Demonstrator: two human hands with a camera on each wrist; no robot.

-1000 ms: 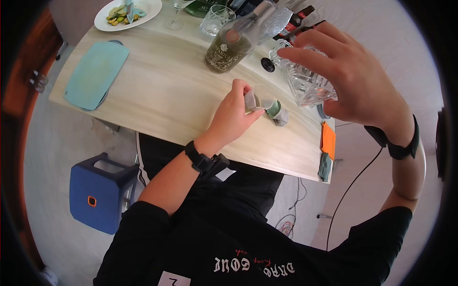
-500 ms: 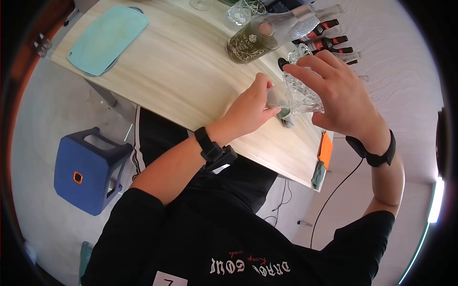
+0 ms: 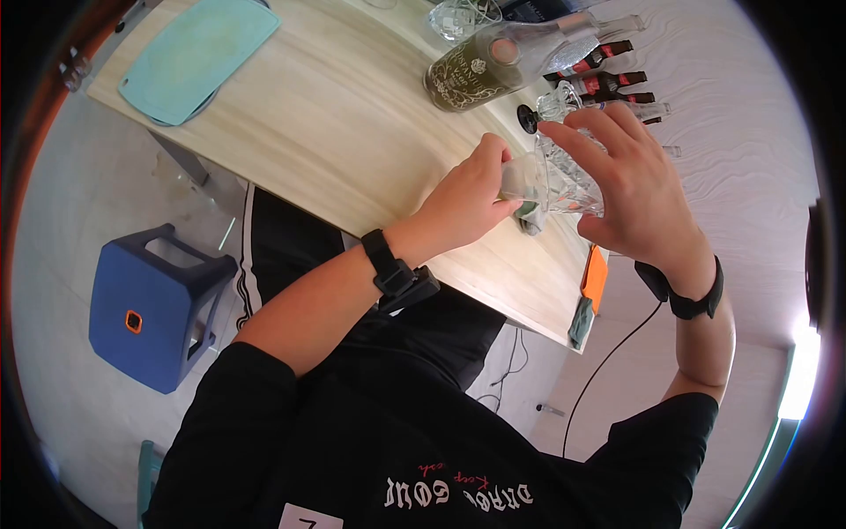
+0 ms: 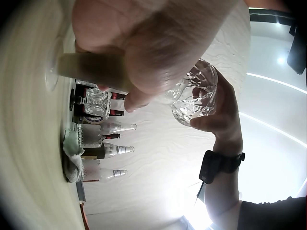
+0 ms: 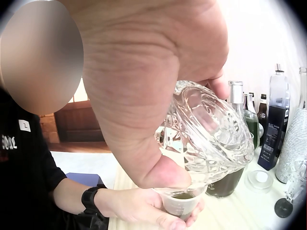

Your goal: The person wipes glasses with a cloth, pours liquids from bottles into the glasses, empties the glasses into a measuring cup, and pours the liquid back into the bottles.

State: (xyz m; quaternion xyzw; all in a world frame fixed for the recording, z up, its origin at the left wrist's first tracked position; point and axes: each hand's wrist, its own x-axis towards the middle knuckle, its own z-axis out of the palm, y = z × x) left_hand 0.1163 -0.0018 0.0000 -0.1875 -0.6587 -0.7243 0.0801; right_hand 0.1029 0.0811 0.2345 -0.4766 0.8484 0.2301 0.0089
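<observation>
My right hand [image 3: 630, 176] grips a cut-glass tumbler [image 5: 211, 143], tilted, with its lower rim right over a small translucent plastic cup [image 5: 181, 205]. That cup holds some dark greenish liquid, and the thumb and fingers of my left hand [image 3: 467, 194] pinch it. In the head view, cup and tumbler overlap just above the table. A rumpled grey-green cloth [image 3: 531, 218] lies on the table beyond the cup. In the left wrist view, my own left hand hides the cup, while the tumbler shows to its right in the right hand.
A large dark-labelled bottle [image 3: 467, 75] stands beyond the hands, beside another cut glass [image 3: 458, 19]. Several small bottles [image 3: 608, 84] line the back, near a black round piece [image 3: 527, 118]. A turquoise cutting board [image 3: 203, 57] lies left; an orange cloth [image 3: 595, 278] hangs at the right edge.
The tumbler in the right hand and the cup in the left have come together; they were apart a second ago. The head view has also shifted.
</observation>
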